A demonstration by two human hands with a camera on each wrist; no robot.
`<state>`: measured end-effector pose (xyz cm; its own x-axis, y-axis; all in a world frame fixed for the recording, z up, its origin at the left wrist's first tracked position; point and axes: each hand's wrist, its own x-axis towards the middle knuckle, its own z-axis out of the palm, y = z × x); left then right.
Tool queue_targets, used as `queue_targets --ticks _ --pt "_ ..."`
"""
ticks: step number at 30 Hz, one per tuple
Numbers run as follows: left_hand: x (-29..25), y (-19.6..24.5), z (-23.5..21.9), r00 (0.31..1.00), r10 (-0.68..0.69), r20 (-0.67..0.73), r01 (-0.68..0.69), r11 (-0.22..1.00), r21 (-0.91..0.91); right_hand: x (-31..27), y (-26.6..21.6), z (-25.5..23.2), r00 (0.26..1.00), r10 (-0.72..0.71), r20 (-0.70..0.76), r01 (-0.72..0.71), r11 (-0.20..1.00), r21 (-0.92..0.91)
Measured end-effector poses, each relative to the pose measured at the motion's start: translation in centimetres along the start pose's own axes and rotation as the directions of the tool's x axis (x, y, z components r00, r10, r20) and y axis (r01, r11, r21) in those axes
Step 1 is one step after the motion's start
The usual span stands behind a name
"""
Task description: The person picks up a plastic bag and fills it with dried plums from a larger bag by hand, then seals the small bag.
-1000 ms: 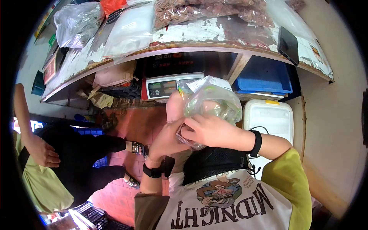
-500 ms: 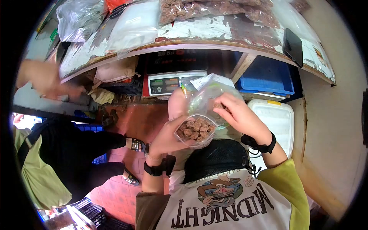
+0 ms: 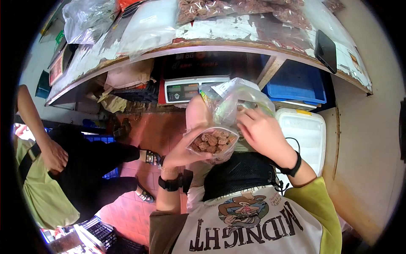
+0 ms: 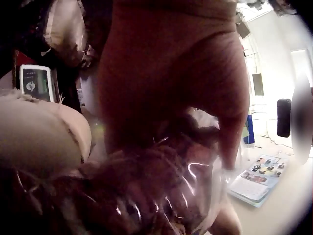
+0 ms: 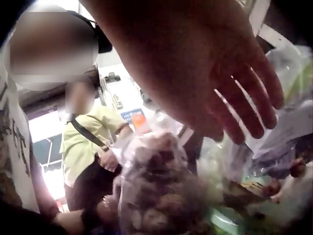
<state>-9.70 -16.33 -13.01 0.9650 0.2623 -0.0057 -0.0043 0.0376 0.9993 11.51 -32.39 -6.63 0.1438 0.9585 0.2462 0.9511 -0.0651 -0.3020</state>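
Observation:
My left hand [image 3: 181, 149] grips a small clear bag, its mouth open toward me, filled with brown, wrinkled dried plums [image 3: 211, 142]. In the left wrist view the bag's shiny plastic [image 4: 161, 186] lies close under the palm. My right hand [image 3: 264, 131] hovers over a larger clear plastic bag [image 3: 226, 103] by my knees. From the right wrist its fingers [image 5: 244, 105] look extended, with gaps between them. A few brown pieces [image 5: 297, 168] lie in the large bag below them. The filled small bag [image 5: 159, 191] stands beside that hand.
A worn white counter [image 3: 203, 34] crosses ahead, carrying bagged dried fruit [image 3: 241, 7] and a phone [image 3: 325, 51]. Beneath it are a scale [image 3: 182, 91] and a blue tray [image 3: 296, 86]. A white lidded box [image 3: 311, 131] stands right. Another person [image 3: 46, 178] stands left.
My right hand has left the small bag's mouth, moved right carrying brown pieces, and now has spread fingers over the larger bag. The other person's arm rose, then dropped.

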Motion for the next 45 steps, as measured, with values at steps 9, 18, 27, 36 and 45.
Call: queue_targets --ticks 9,18,27,36,45 --pt "0.6 -0.2 -0.4 0.995 0.028 0.093 -0.029 1.000 0.011 1.3 -3.4 -2.2 0.961 -0.273 0.034 0.253 0.926 0.281" --pt "0.0 -0.1 0.0 0.996 0.074 0.057 -0.084 0.974 0.208 1.2 -5.4 -0.7 0.962 -0.174 0.212 0.206 0.968 -0.141" --pt "-1.4 0.8 -0.1 0.999 0.039 0.014 -0.041 0.982 0.183 0.6 -2.7 -2.1 0.995 -0.098 -0.003 0.079 0.784 0.616" --pt "-1.5 0.0 -0.3 0.998 0.058 0.012 -0.059 0.978 0.201 0.0 2.3 -0.7 0.974 0.116 -0.197 -0.029 0.916 0.400" --pt "-2.2 1.3 1.1 0.995 -0.001 -0.104 0.017 0.988 0.154 -2.3 0.5 0.1 0.989 -0.031 0.147 -0.079 0.724 0.686"
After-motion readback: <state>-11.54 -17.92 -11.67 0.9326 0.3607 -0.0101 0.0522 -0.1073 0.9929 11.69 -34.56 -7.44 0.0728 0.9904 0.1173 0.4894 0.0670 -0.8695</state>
